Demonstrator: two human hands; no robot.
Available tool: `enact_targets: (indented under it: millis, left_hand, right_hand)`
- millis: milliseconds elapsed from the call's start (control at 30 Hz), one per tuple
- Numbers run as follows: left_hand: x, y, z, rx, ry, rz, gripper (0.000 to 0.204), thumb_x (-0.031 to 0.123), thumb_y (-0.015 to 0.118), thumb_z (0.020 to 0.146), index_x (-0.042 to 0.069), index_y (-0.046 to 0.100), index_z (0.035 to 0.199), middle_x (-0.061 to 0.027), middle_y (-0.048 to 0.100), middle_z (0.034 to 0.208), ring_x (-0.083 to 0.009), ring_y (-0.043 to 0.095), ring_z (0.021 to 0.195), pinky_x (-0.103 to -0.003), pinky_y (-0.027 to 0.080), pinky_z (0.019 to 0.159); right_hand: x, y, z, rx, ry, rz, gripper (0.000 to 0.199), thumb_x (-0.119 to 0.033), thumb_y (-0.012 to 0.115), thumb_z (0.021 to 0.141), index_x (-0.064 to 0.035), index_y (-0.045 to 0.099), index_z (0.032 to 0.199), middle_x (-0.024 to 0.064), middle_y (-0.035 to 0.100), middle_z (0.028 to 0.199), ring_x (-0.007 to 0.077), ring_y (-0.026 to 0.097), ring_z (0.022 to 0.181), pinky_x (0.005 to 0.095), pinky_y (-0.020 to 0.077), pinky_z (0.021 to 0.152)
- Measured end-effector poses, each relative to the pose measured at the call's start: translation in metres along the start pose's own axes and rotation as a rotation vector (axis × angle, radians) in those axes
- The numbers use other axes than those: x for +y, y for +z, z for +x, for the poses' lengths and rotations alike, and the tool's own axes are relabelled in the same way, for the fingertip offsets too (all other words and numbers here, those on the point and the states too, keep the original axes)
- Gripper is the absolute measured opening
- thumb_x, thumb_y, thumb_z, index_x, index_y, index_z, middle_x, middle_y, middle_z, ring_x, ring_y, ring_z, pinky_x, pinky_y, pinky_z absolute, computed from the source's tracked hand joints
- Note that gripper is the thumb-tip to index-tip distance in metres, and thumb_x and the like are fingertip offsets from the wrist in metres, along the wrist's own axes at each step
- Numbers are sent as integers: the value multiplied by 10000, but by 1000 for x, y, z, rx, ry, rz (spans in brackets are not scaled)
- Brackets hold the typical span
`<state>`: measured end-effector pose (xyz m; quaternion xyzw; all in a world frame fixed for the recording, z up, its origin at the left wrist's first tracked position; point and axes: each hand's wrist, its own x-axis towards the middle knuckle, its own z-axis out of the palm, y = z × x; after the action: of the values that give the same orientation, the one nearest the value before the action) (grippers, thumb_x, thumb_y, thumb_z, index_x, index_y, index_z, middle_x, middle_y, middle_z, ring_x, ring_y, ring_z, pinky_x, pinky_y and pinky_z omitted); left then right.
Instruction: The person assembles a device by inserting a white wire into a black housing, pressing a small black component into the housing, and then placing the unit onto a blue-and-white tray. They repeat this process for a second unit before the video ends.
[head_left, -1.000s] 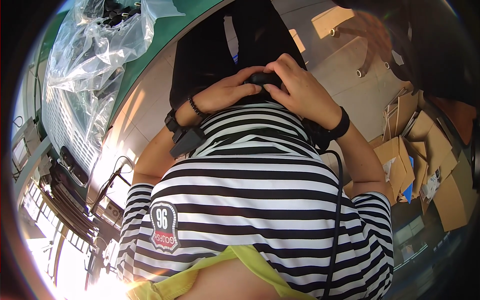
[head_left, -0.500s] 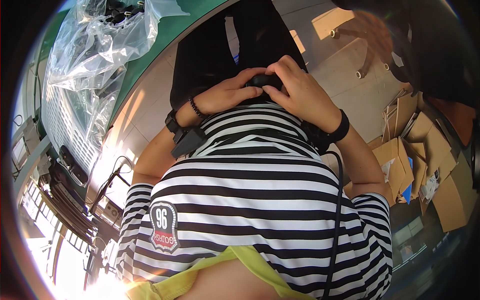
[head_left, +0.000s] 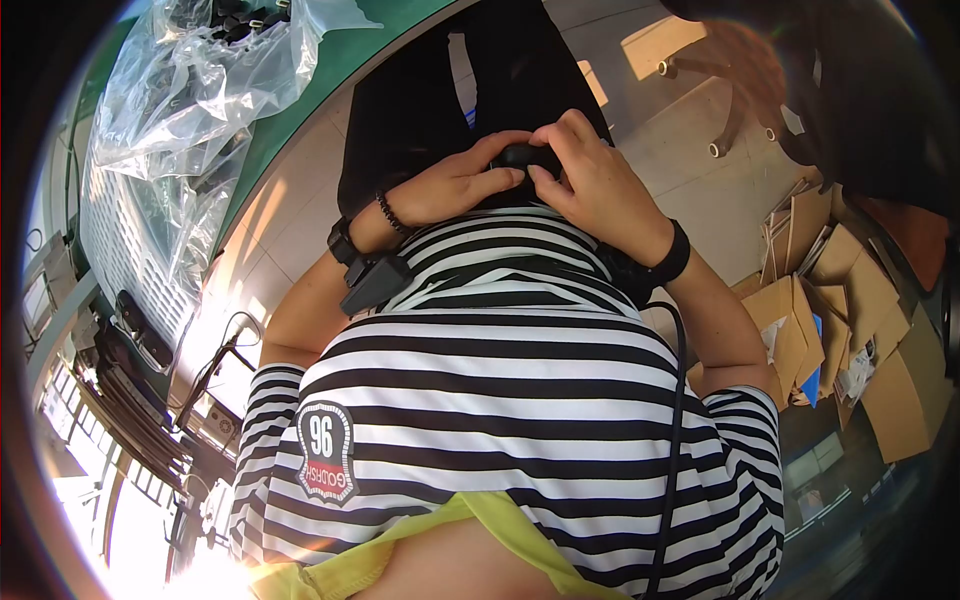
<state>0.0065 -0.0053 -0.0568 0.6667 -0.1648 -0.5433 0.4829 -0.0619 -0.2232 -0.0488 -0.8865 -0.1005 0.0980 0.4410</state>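
Close in front of my waist, a small rounded black object (head_left: pixel 526 157) sits between my two hands; its exact kind does not show. My left hand (head_left: pixel 455 185) grips its left end, thumb on the near side and fingers curled over the far side. On the other end, my right hand (head_left: pixel 592 182) closes with bent fingers and thumb. The fingers cover much of the object. A black wrist device (head_left: pixel 375 282) is strapped by my left wrist, beside a beaded bracelet (head_left: pixel 393 214). A black band (head_left: pixel 677 252) circles my right wrist.
A green-topped table (head_left: pixel 330 50) at the far left bears a white perforated crate (head_left: pixel 130 225) and a clear plastic bag (head_left: pixel 200 85) with black parts inside. Flattened cardboard boxes (head_left: pixel 850 290) pile up on the right, below a wheeled chair base (head_left: pixel 735 125). A black cable (head_left: pixel 676 420) runs down my shirt.
My right hand has shifted slightly left and up, its thumb a little farther from my left thumb. More of the black object shows between them. Both hands keep their grip.
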Motion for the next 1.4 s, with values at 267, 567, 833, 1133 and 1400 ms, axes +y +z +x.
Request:
enact_targets:
  millis: [267,567,833,1133,1400]
  left_hand:
    - [-8,5,2,35,60,-7,612,360,533,1030,71,366,1543,-177,560,1384,-247,541,1264,-330,412,1079]
    - [-3,0,-2,3,6,-122,585,312,509,1058,70,348,1566,-102,579,1338,-145,545,1194,-272,412,1052]
    - [-10,3,0,20,85,-46,570,302,491,1071,50,348,1562,-118,564,1371,-161,535,1238,-285,402,1077]
    - [-10,1,-1,9,63,-71,569,306,493,1071,49,353,1558,-138,553,1397,-185,529,1272,-299,395,1091]
    - [-10,1,-1,-3,89,0,574,307,486,1071,49,342,1563,-139,545,1407,-191,525,1277,-302,393,1094]
  right_hand:
    - [1,0,3,0,16,39,292,-123,690,914,-20,563,1156,98,542,1055,207,622,618,336,514,590]
    - [11,-7,4,-62,-42,168,297,-115,687,924,-25,562,1178,74,533,1066,154,586,644,298,492,607]
    - [6,-5,6,-55,-28,43,276,-105,676,929,-24,560,1165,73,537,1066,163,587,647,304,492,617]
    - [11,-10,6,-104,-28,169,263,-131,690,932,-24,553,1128,73,541,1065,168,574,631,309,489,609]
    - [9,-11,4,-100,-45,104,275,-133,687,937,-21,550,1148,78,537,1074,168,575,641,311,494,620]
